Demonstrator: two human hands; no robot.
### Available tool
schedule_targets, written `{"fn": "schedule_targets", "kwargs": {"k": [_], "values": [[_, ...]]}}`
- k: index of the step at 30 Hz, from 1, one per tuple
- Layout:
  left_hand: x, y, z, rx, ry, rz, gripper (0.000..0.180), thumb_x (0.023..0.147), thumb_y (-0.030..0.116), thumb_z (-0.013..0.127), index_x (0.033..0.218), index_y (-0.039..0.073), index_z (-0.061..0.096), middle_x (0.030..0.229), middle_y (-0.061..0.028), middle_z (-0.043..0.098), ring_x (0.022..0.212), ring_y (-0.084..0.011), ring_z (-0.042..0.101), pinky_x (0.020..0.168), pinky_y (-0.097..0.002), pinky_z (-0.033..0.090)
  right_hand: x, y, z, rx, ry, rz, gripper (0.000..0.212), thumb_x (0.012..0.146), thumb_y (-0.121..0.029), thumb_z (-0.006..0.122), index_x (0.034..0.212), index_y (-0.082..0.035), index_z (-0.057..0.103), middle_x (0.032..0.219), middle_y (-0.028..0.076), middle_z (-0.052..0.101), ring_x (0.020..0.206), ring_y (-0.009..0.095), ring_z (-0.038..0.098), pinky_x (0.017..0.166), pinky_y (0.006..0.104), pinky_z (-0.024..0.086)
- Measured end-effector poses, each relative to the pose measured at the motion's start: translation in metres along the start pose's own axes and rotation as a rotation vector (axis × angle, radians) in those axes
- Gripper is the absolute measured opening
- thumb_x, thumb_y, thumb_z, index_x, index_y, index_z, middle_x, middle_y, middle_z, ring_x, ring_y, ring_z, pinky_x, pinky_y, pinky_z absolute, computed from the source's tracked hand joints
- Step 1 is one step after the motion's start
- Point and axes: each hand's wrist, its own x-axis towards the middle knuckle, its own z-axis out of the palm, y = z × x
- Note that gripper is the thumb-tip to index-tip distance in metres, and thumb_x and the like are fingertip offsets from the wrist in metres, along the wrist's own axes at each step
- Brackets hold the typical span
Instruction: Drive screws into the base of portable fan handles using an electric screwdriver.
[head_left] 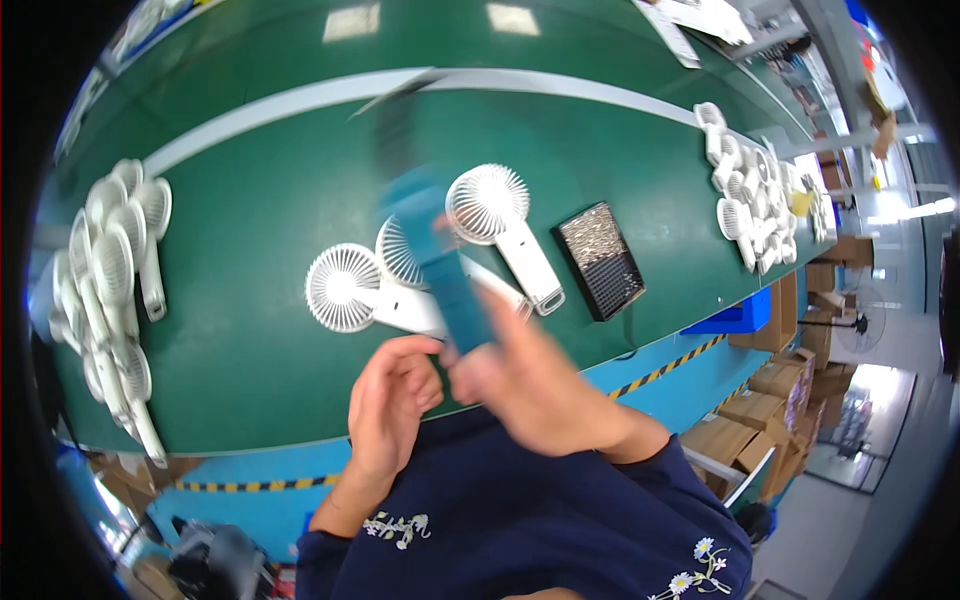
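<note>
My right hand (535,385), smeared by motion, is wrapped round a teal electric screwdriver (440,265), whose dark upper end blurs toward the far side. The tool leans across the middle of three white handheld fans, hiding part of it. The left fan (343,287) lies with its handle toward my hands. The middle fan (400,250) and the right fan (488,203) lie beside it, grilles up. My left hand (392,400) is curled at the table's near edge, its index finger close to the left fan's handle end. What its fingers hold, if anything, is hidden.
Right of the fans lies a black tray (612,288) of small metallic pieces in rows. White fans are piled at the left (112,270) and far right (755,190) of the green table (240,390). A blue bin (735,315) and cardboard boxes (720,440) stand beyond the right edge.
</note>
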Motion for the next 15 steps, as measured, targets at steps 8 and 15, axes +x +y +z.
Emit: {"fn": "schedule_targets", "kwargs": {"k": [8, 15], "values": [[-0.01, 0.034, -0.042, -0.165, -0.219, 0.571, 0.036, 0.077, 0.027, 0.071, 0.066, 0.002, 0.048, 0.055, -0.001, 0.043, 0.042, -0.0117, 0.036, 0.04, -0.0286, 0.027, -0.033, -0.029, -0.008, -0.346, -0.567, -0.48, 0.045, 0.085, -0.016, 0.071, 0.124, 0.001, 0.055, 0.111, 0.019, 0.063, 0.097, 0.034, 0.065, 0.073, 0.0358, 0.054], [-0.02, 0.064, -0.101, -0.13, -0.358, 0.448, 0.035, 0.081, 0.022, 0.066, 0.068, 0.006, 0.037, 0.059, -0.0018, 0.036, 0.043, -0.0096, 0.03, 0.039, -0.0271, 0.024, 0.023, 0.067, -0.028, -1.08, 0.47, -0.267, 0.057, 0.083, -0.037, 0.071, 0.126, -0.004, 0.054, 0.138, 0.028, 0.037, 0.128, 0.046, 0.037, 0.104, 0.0522, 0.033]]}}
